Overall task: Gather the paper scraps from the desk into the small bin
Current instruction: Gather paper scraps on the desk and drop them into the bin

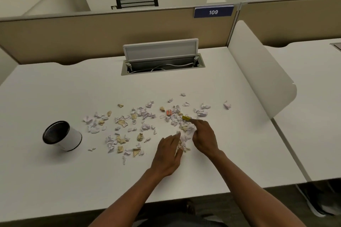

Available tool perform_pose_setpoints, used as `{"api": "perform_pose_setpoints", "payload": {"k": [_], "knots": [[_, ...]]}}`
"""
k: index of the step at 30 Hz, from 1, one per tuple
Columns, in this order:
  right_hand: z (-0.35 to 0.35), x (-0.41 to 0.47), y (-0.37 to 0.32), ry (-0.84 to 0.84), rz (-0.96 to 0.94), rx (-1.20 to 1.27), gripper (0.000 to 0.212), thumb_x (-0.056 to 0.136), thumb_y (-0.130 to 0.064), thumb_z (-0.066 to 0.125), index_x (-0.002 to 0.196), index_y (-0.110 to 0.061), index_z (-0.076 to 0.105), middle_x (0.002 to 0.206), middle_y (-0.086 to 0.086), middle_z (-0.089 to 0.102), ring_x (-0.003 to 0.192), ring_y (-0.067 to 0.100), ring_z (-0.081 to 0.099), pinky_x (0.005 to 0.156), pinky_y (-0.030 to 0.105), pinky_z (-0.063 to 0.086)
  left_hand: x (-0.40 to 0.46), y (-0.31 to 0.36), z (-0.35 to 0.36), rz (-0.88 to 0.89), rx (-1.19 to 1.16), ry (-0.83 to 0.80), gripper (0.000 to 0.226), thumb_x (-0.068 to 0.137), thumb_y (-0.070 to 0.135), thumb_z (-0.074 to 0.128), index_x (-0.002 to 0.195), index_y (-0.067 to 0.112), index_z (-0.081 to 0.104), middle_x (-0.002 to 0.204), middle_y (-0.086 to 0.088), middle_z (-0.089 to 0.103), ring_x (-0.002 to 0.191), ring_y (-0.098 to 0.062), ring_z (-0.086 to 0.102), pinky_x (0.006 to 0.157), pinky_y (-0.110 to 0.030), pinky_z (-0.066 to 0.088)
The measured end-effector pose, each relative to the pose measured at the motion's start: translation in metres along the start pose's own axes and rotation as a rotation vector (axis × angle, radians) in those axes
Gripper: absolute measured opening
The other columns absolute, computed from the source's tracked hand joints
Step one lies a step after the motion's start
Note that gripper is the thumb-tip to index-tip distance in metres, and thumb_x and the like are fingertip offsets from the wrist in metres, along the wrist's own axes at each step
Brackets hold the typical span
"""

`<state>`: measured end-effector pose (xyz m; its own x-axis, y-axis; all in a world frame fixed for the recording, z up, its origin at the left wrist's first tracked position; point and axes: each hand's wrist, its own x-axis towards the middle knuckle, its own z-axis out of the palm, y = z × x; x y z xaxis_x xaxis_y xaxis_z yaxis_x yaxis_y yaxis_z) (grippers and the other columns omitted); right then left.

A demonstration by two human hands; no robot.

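Several crumpled white and tan paper scraps (144,116) lie scattered across the middle of the white desk (55,88). A small white bin (62,135) with a dark inside stands at the left, its mouth open upward. My left hand (168,153) and my right hand (204,135) lie flat on the desk, cupped around a small heap of scraps (186,134) between them. My right forefinger points at a yellow bit (186,117). Neither hand has lifted anything.
An orange-and-white eraser-like piece (169,112) lies among the scraps. An open cable hatch (162,62) sits at the back of the desk. A beige partition (92,31) and a white side divider (258,71) bound the desk. Two black chairs stand beyond.
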<state>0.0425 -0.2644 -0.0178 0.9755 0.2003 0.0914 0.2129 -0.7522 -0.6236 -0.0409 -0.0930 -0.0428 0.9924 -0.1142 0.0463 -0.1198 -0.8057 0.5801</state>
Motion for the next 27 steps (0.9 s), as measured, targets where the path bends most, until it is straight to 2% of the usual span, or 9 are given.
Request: {"api": "perform_pose_setpoints", "payload": {"k": [4,8,12,14,17,20,24,27], "knots": [[0.000,0.003,0.004,-0.140,0.023,-0.032,0.067,0.082,0.002,0.044,0.145,-0.021,0.048,0.135,0.009,0.058,0.125,0.027,0.050,0.104,0.036,0.043,-0.005,0.003,0.002,-0.010,-0.037,0.052,0.058,0.100,0.039,0.039,0.154,0.019,0.034,0.154,-0.002,0.044,0.142,-0.017,0.038,0.123,-0.034,0.023],[0.009,-0.004,0.007,-0.212,-0.045,-0.069,0.070,0.075,0.003,0.044,0.142,-0.018,0.051,0.122,0.008,0.064,0.119,0.029,0.051,0.095,0.036,0.044,-0.001,-0.003,-0.008,-0.111,-0.128,0.102,0.054,0.104,0.036,0.044,0.155,0.026,0.031,0.155,0.003,0.040,0.143,-0.011,0.034,0.118,-0.025,0.026],[0.016,-0.010,0.004,-0.138,-0.062,-0.017,0.068,0.075,0.006,0.044,0.137,-0.022,0.055,0.118,-0.002,0.068,0.115,0.023,0.052,0.091,0.033,0.046,-0.005,-0.015,-0.015,-0.212,-0.146,0.131,0.053,0.104,0.038,0.043,0.155,0.029,0.031,0.156,0.004,0.039,0.144,-0.011,0.032,0.117,-0.026,0.025],[0.018,-0.009,0.001,-0.110,-0.058,-0.007,0.066,0.078,0.006,0.046,0.137,-0.021,0.055,0.126,0.001,0.065,0.119,0.024,0.052,0.096,0.034,0.045,-0.009,-0.018,-0.016,-0.252,-0.158,0.139,0.052,0.104,0.039,0.043,0.154,0.029,0.033,0.156,0.004,0.040,0.144,-0.012,0.033,0.118,-0.029,0.028],[0.019,-0.006,-0.005,-0.159,-0.076,-0.039,0.070,0.077,0.004,0.046,0.142,-0.022,0.050,0.138,0.004,0.058,0.128,0.024,0.046,0.102,0.035,0.042,-0.012,-0.019,-0.015,-0.268,-0.179,0.143,0.051,0.104,0.038,0.043,0.153,0.028,0.035,0.155,0.004,0.041,0.144,-0.012,0.034,0.119,-0.033,0.031],[0.021,-0.007,-0.008,-0.223,-0.097,-0.081,0.071,0.078,0.001,0.048,0.144,-0.025,0.048,0.134,0.004,0.060,0.127,0.026,0.045,0.099,0.035,0.043,-0.011,-0.017,-0.014,-0.270,-0.186,0.151,0.051,0.104,0.039,0.043,0.153,0.028,0.035,0.155,0.005,0.042,0.144,-0.011,0.034,0.118,-0.029,0.028],[0.021,-0.011,-0.013,-0.140,-0.054,-0.034,0.069,0.078,0.005,0.045,0.139,-0.028,0.052,0.122,-0.004,0.067,0.121,0.023,0.047,0.093,0.036,0.046,-0.012,-0.017,-0.013,-0.281,-0.185,0.155,0.051,0.104,0.040,0.042,0.153,0.029,0.034,0.155,0.006,0.041,0.144,-0.011,0.034,0.117,-0.027,0.027],[0.019,-0.010,-0.019,-0.126,-0.122,-0.033,0.070,0.077,0.008,0.047,0.139,-0.023,0.053,0.130,0.000,0.064,0.124,0.025,0.048,0.097,0.037,0.045,-0.016,-0.014,-0.010,-0.282,-0.180,0.142,0.051,0.104,0.040,0.043,0.153,0.029,0.034,0.156,0.006,0.040,0.144,-0.010,0.033,0.114,-0.021,0.024]]}}
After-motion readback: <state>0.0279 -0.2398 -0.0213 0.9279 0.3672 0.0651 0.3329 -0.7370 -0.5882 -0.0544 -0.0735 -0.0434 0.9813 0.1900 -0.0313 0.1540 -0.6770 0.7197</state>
